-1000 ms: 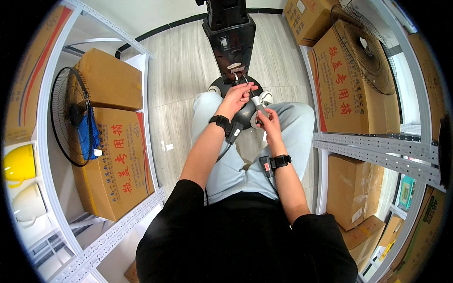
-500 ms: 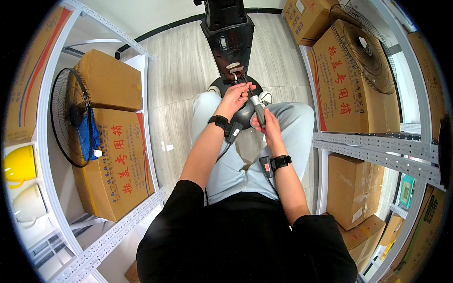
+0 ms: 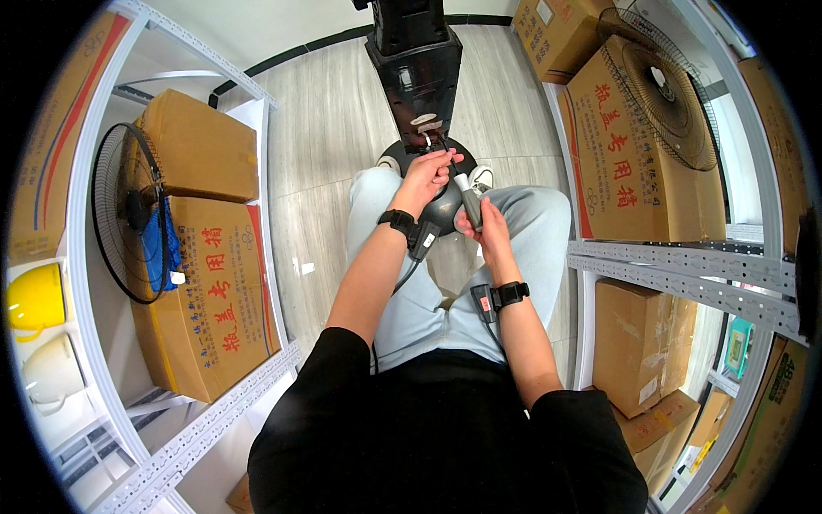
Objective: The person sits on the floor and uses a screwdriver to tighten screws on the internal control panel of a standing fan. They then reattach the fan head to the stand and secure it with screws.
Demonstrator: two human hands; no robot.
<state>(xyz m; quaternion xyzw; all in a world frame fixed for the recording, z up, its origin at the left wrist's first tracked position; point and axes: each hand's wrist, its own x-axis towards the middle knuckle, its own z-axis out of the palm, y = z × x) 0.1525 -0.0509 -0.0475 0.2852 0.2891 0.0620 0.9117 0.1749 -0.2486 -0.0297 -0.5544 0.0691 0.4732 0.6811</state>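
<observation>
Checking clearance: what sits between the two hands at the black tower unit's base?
In the head view, only the screwdriver held by the right hand; the left hand steadies its tip.

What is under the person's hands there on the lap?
A round black base rests on the knees beneath the left hand and right hand, which grips a screwdriver. Its middle is covered.

Screwdriver point(image 3: 470, 202): grey handle with a slim metal shaft, held tilted, tip pointing up and away toward the base of the black appliance point(image 3: 417, 73). Appliance: tall, dark, glossy body standing upright on a round black base point(image 3: 445, 206), positioned on the pale wood-look floor directly in front of the seated person's knees.
</observation>
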